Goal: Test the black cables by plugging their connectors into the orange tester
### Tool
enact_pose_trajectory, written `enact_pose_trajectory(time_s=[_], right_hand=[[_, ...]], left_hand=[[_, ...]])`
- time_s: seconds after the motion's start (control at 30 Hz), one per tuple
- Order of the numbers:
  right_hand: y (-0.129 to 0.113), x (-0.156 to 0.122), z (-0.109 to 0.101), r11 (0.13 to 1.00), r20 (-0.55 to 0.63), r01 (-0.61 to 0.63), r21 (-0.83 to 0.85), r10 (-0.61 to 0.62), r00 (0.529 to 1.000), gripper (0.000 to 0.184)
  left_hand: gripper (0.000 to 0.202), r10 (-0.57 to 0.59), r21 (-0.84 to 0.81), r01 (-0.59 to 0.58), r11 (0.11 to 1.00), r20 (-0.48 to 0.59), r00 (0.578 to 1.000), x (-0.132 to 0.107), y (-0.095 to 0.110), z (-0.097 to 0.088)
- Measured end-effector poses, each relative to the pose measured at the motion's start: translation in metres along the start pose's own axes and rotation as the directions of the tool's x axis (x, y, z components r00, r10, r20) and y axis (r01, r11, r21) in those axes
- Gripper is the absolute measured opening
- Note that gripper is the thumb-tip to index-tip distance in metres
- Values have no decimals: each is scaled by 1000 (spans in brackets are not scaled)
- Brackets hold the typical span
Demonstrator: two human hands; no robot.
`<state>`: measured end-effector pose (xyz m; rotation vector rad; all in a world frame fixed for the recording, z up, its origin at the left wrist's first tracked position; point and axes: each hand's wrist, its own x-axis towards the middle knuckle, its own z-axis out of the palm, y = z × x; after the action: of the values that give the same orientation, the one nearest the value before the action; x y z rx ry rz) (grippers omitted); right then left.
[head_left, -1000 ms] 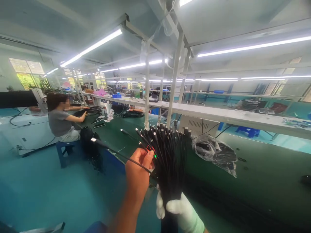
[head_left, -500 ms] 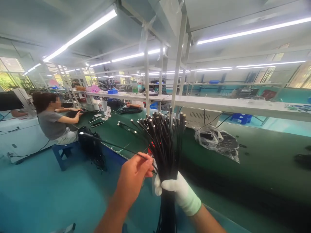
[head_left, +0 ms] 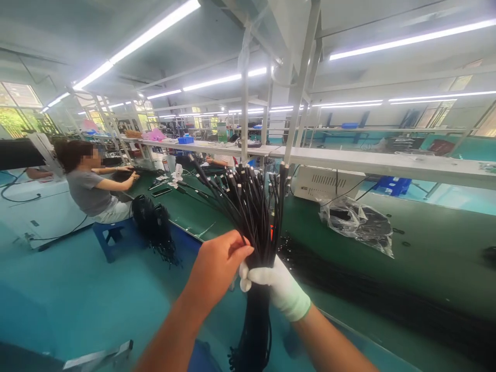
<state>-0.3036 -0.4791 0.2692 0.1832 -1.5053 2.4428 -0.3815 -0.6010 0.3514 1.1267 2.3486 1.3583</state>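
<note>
A thick bundle of black cables [head_left: 258, 219] with metal-tipped plugs fans out in front of me. My right hand [head_left: 277, 284], in a white glove, is wrapped round its middle, and the lower lengths hang below the fist. At the bundle's left edge, the bare fingers of my left hand [head_left: 222, 266] are pinched on a cable beside the glove. Its fingertips partly hide what they grip.
More black cables [head_left: 372, 299] lie along the green-topped bench [head_left: 437, 232], near a clear plastic bag [head_left: 358, 225]. A pale vented box [head_left: 329, 183] stands under the white shelf [head_left: 368, 161]. To the left, a co-worker [head_left: 91, 183] sits near coiled cables [head_left: 155, 225].
The single cable that stuck out leftward from my left hand no longer does so. My left hand has moved up and closer to the bundle, which has shifted slightly left and up with my right hand.
</note>
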Motion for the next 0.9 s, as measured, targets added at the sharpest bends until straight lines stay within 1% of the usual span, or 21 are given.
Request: enact_pose_trajectory(time_s=[0.03,0.07,0.1,0.13,0.17,0.2,0.23,0.27,0.3,0.33,0.4,0.43,0.47,0.5,0.57,0.63,0.7,0.73,0.8,0.83,0.9], right_hand=[[-3,6,1,1000,-8,12,-8,-12,1000,8],[-7,13,3,1000,-23,25,-6,-26,999,9],[-11,20,5,999,-48,34,10,-33,998,15],[-16,28,6,999,-65,34,27,-32,997,21],[-21,37,9,998,-83,35,47,-31,996,24],[-26,45,11,997,-93,37,71,-30,995,25],[-31,53,14,995,-94,45,93,-36,995,26],[-36,62,17,993,-91,55,104,-46,995,26],[-40,69,20,993,-83,68,101,-60,995,27],[-45,77,23,994,-74,80,78,-75,994,26],[-51,91,28,994,-68,105,-2,-105,992,20],[-53,98,29,992,-69,121,-35,-123,990,16],[-55,105,30,989,-65,137,-53,-140,988,12],[-56,112,30,987,-50,150,-53,-153,987,9],[-58,125,27,985,-1,174,-18,-174,985,6],[-59,138,23,982,38,188,7,-188,981,5],[-61,149,19,976,30,217,-17,-216,976,4],[-62,155,17,970,12,238,-44,-238,971,5],[-64,166,14,954,-31,286,-88,-290,957,7],[-64,172,14,946,-48,311,-95,-316,948,7],[-63,182,13,934,-66,348,-83,-353,933,8]], left_hand=[[20,-12,-59,10,998,-31,999,0,-7,-5],[33,-19,-127,14,992,-38,999,-2,-16,-9],[51,-18,-187,15,982,-18,1000,-5,-26,-12],[70,-16,-227,22,974,29,999,-9,-37,-12],[84,-16,-227,40,973,107,994,-14,-47,-10],[91,-32,-188,69,980,194,980,-19,-57,-4],[92,-80,-124,116,986,259,962,-25,-65,5],[83,-142,-49,163,985,299,944,-30,-72,15],[64,-198,2,206,979,280,939,-33,-76,25],[47,-253,54,247,968,224,941,-35,-78,35],[40,-338,149,328,933,46,940,-34,-81,47],[42,-363,185,361,914,-29,932,-31,-83,49],[45,-376,211,382,900,-70,924,-28,-86,48],[49,-384,227,391,892,-76,920,-26,-90,45],[51,-401,250,397,883,-36,915,-22,-104,39],[40,-434,292,423,858,-28,900,-22,-120,36],[19,-481,354,490,796,-121,868,-24,-135,40],[14,-501,378,533,757,-189,845,-24,-140,44],[24,-527,390,613,687,-313,790,-23,-144,55],[26,-540,378,644,665,-352,765,-20,-144,61],[26,-576,326,688,648,-382,723,-14,-142,69]])
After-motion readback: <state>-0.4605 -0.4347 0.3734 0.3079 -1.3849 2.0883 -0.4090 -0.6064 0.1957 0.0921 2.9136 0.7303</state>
